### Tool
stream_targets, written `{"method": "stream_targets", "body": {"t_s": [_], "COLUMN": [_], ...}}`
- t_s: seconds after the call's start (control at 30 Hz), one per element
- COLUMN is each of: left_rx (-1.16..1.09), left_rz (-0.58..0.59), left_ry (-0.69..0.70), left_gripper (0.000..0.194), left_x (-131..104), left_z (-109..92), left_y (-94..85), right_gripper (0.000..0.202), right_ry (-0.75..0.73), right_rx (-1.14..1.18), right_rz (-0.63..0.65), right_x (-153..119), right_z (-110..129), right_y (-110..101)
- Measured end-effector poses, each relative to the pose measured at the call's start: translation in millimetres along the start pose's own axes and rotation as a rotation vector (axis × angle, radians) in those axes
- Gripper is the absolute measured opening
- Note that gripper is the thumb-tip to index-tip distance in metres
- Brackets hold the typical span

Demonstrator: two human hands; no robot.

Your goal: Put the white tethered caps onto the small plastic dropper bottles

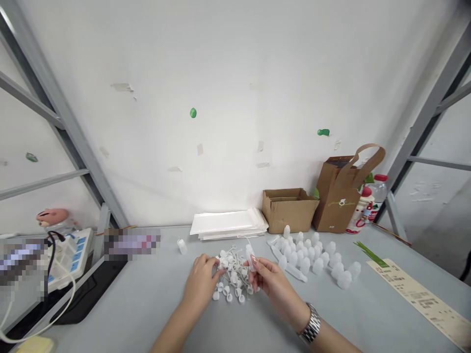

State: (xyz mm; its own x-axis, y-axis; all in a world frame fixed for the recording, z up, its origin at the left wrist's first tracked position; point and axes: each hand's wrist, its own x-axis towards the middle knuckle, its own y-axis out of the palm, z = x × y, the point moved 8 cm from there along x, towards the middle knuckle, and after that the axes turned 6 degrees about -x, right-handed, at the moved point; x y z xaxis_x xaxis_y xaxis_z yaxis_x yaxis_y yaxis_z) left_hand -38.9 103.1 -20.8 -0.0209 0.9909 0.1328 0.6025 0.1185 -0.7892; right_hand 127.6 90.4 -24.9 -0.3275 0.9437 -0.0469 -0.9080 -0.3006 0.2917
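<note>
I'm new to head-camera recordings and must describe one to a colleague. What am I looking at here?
There is no machine: these are a person's own bare hands. The only picture comes from a camera worn on the head, looking forward and down at a grey table. The right hand, with a metal watch on its wrist, holds a small translucent tube. The left hand is at the edge of a pile of small white caps; whether it grips one is unclear. To the right are many translucent plastic bottles. Farther back sit a cardboard box and a brown bag.
</note>
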Motion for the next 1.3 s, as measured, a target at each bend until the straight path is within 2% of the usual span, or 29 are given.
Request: {"method": "stream_targets", "body": {"t_s": [0.33, 0.6, 0.83, 1.13, 1.3], "left_rx": [-0.052, -0.115, -0.137, -0.152, -0.168], "left_rz": [-0.07, -0.095, -0.106, -0.141, -0.136], "left_ry": [0.055, 0.014, 0.037, 0.046, 0.035], "left_gripper": [0.014, 0.015, 0.015, 0.009, 0.015], "left_x": [0.5, 0.7, 0.0, 1.6, 3.2], "left_z": [-7.5, -4.6, -8.4, -3.8, -1.4], "left_y": [-6.3, -9.6, -12.3, -13.9, -14.8], "right_gripper": [0.039, 0.042, 0.041, 0.04, 0.041], "right_ry": [0.036, 0.046, 0.054, 0.055, 0.052], "right_rx": [-0.036, -0.056, -0.071, -0.097, -0.105], "right_rz": [-0.009, -0.021, -0.023, -0.016, -0.016], "right_x": [-2.1, -3.7, -4.0, -3.7, -3.9], "right_z": [-0.7, 1.0, 0.2, -1.5, -2.5], "right_y": [4.2, 4.9, 5.9, 4.9, 4.1]}}
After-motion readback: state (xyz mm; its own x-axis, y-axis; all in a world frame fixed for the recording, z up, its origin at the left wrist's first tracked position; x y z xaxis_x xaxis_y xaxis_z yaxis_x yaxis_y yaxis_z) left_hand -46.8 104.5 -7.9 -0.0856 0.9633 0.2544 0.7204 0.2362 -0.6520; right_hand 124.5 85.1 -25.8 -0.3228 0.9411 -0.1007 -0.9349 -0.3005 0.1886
